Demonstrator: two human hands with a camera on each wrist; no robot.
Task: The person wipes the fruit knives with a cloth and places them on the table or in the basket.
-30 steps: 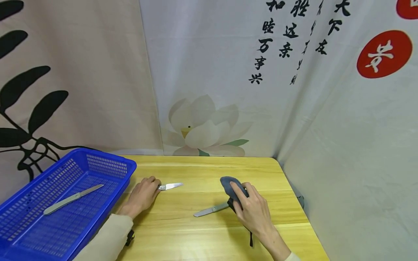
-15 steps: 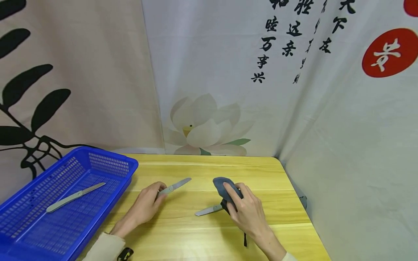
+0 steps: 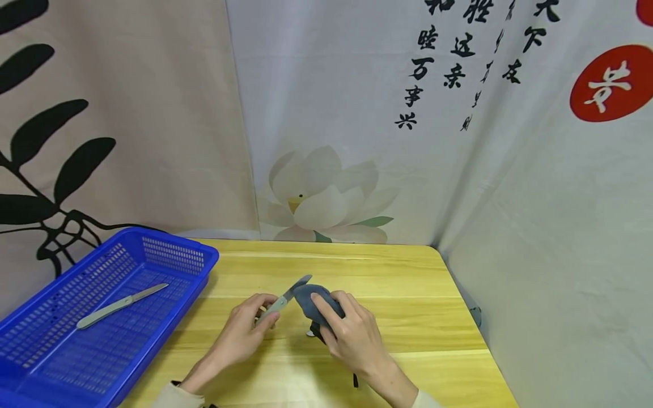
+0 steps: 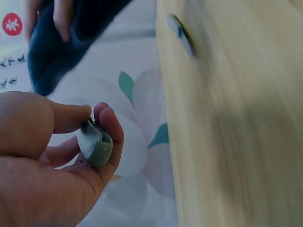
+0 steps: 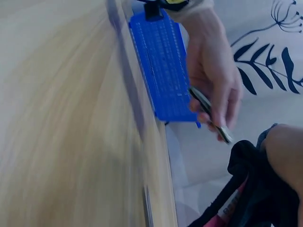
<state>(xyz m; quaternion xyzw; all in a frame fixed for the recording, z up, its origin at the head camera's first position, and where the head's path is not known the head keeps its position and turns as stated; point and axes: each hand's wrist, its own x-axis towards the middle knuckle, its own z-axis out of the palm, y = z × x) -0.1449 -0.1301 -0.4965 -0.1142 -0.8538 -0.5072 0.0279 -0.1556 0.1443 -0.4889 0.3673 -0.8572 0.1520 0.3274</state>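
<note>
My left hand [image 3: 242, 331] pinches the pale grey-green handle of a folding knife [image 3: 278, 306] between thumb and fingers. Its blade is out and points up and to the right, with the tip end overlapping a blue-grey cloth [image 3: 318, 303] in the head view. That cloth, with a black part and a thin dark strap hanging below, is gripped by my right hand [image 3: 357, 334] above the table. Under it lies a second knife [image 4: 181, 35], mostly hidden in the head view, where only a bit of blade shows.
At the left stands a blue perforated plastic basket [image 3: 211, 258], holding another knife [image 3: 122, 306] with its blade out. The wooden table [image 3: 408, 283] ends at a printed cloth backdrop [image 3: 331, 113] behind and a plain one on the right.
My left hand has lifted the knife off the table and brought it right, its blade now angled upward. My right hand has carried the cloth left to the blade, over the second knife.
</note>
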